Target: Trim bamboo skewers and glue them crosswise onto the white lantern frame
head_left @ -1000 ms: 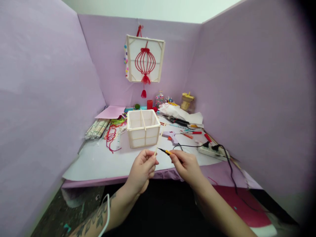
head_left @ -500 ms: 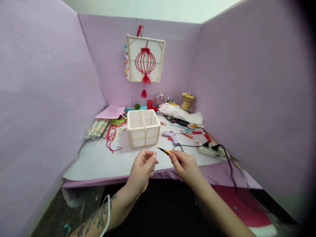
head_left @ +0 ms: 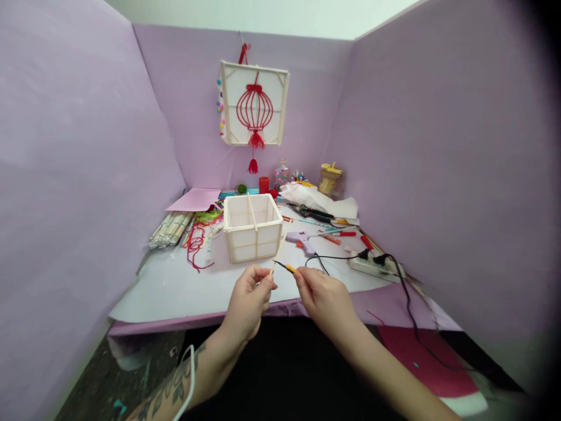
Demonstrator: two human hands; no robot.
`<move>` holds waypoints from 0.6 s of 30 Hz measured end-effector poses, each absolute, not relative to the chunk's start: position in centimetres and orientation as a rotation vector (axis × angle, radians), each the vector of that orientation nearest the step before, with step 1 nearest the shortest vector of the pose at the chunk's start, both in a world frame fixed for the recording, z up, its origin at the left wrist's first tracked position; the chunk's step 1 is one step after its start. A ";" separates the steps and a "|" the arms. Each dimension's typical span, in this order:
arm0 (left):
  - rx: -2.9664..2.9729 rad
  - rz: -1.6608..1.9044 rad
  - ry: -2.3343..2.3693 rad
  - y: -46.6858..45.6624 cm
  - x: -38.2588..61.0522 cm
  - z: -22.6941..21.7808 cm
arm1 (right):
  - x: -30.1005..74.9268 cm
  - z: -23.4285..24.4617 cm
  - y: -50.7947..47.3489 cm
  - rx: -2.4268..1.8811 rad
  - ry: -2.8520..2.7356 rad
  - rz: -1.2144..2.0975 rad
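Note:
My left hand [head_left: 249, 301] is closed in a pinch on the lower end of a thin pale wooden stick [head_left: 279, 250] that slants up toward the white box frame [head_left: 253, 227]. My right hand [head_left: 323, 297] is closed on a small tool with a yellow and black tip [head_left: 284, 268]. That tip touches the stick just above my left fingers. Both hands hover over the front edge of the white sheet [head_left: 184, 283] on the table.
A finished lantern with a red drawing [head_left: 253, 104] hangs on the back wall. A purple glue gun [head_left: 301, 240], scissors [head_left: 313, 213], red pens, red string [head_left: 196, 242], a stick bundle [head_left: 170, 228] and a power strip with black cable [head_left: 372, 263] lie on the table. Purple walls enclose three sides.
The view has shifted slightly; both hands sit a little further left and lower in the picture. Their grips on the stick and the tool are unchanged.

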State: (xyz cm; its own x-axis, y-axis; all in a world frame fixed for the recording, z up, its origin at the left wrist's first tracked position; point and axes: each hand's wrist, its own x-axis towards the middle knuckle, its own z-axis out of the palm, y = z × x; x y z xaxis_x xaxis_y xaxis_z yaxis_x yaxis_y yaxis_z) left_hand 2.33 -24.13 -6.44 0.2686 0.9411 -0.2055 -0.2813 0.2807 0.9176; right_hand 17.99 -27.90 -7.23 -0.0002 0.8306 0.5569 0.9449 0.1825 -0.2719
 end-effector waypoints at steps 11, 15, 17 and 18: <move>0.849 0.956 0.904 -23.7 2.2 -6.0 | 17.7 -7.9 -27.9 -1.645 -1.801 -0.226; 0.855 0.936 0.907 -23.5 2.1 -6.1 | 18.1 -7.4 -27.5 -1.634 -1.793 0.061; 0.854 0.918 0.908 -23.4 2.0 -6.1 | 18.5 -7.1 -27.2 -1.611 -1.759 0.296; 0.855 0.912 0.910 -23.3 2.0 -6.2 | 18.7 -7.0 -27.1 -1.605 -1.730 0.396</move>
